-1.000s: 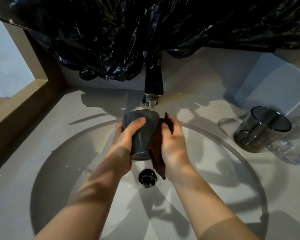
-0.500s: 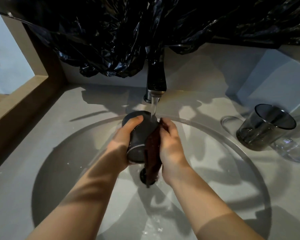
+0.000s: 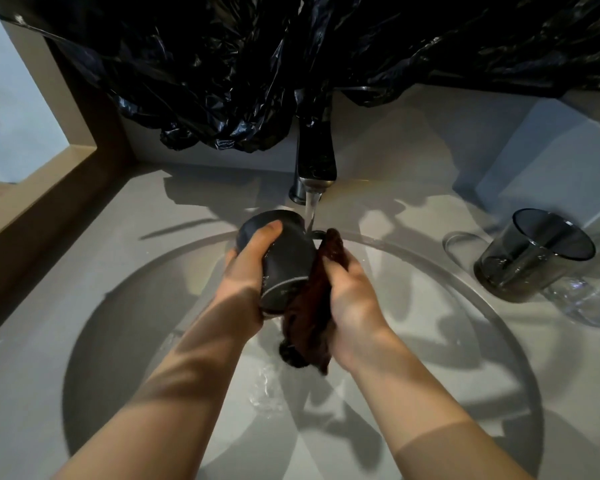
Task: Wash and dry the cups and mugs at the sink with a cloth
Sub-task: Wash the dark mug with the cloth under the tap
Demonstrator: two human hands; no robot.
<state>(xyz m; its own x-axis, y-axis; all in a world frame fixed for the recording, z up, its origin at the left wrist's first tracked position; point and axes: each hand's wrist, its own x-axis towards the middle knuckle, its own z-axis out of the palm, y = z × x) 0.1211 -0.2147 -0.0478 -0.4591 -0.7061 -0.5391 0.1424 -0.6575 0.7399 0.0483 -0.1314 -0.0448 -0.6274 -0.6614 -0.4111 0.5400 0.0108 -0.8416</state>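
Right now the left hand is wrapped round a dark mug, thumb laid across its upper side and fingers curled beneath. It holds the mug tilted over the sink, just below the tap. The right hand grips a dark brown cloth, fingers curled over it, and presses it against the mug's right side. The cloth's loose end hangs down toward the drain plug. Water runs from the tap and lands where mug and cloth meet, and there are splashes in the basin beneath.

By my reading this is the washing step for this one mug, with its outside being scrubbed. I cannot tell whether the inside has been done. Rinsing and drying it appear to be left.

Further out, near the right edge of the surface, a smoked glass cup stands upright. A clear glass sits just beside it on the far right. Nothing shows whether either has been washed, so I would count both as probably waiting.

The task looks no more than partly done. The only cloth in view is soaked, so drying may be awkward. Black plastic sheeting hangs over the back edge.
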